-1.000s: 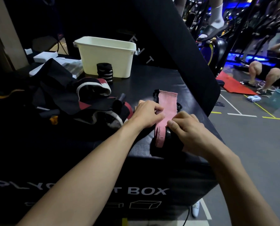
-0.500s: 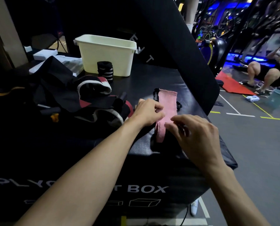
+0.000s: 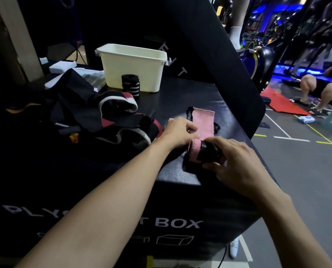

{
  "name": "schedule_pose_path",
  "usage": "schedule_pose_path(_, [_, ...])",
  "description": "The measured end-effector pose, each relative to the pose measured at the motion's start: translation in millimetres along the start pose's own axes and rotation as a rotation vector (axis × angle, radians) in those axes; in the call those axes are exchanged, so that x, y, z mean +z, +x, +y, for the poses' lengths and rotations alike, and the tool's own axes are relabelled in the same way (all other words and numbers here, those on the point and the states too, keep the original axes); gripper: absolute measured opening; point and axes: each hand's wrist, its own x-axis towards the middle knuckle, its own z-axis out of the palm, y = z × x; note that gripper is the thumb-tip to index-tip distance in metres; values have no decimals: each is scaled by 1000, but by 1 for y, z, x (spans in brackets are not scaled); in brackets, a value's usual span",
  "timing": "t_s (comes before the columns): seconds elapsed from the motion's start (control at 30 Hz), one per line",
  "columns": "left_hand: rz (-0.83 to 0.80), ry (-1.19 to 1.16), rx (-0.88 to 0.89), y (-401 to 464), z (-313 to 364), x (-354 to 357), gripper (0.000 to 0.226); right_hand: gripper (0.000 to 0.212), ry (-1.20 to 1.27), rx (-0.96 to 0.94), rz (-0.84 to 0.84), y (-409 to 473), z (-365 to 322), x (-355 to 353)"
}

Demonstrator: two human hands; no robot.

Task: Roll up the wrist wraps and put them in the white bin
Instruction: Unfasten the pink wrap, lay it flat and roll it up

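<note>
The pink wrist wrap point(image 3: 202, 122) now shows a thicker roll than a second ago: the right hand point(image 3: 236, 163) has turned its near end over, black strap outward, and grips that roll while the left hand point(image 3: 177, 133) pinches its left edge. A short flat tail lies beyond the fingers on the table point(image 3: 180, 97), so rolling looks over half done. The white bin point(image 3: 134, 68) stands well beyond both hands, a rolled black wrap point(image 3: 130, 85) just before it. The roll's underside is hidden; the dark pile point(image 3: 113, 120) left of the hands is hard to sort.
</note>
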Motion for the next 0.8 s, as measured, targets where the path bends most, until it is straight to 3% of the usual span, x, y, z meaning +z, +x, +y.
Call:
schedule_pose_path(0.3, [-133, 98, 98, -44, 16, -13, 27, 45, 154, 40, -208, -23, -9, -28])
schedule_pose_path(0.53, [-106, -35, 127, -74, -1, -13, 30, 29, 336, 102, -389, -20, -12, -33])
schedule_pose_path(0.7, [-100, -74, 107, -69, -4, -13, 30, 13, 398, 139, -410, -16, -11, -29])
schedule_pose_path(0.8, [-116, -79, 101, -68, -4, -14, 29, 14, 397, 131, -404, -13, -11, -27])
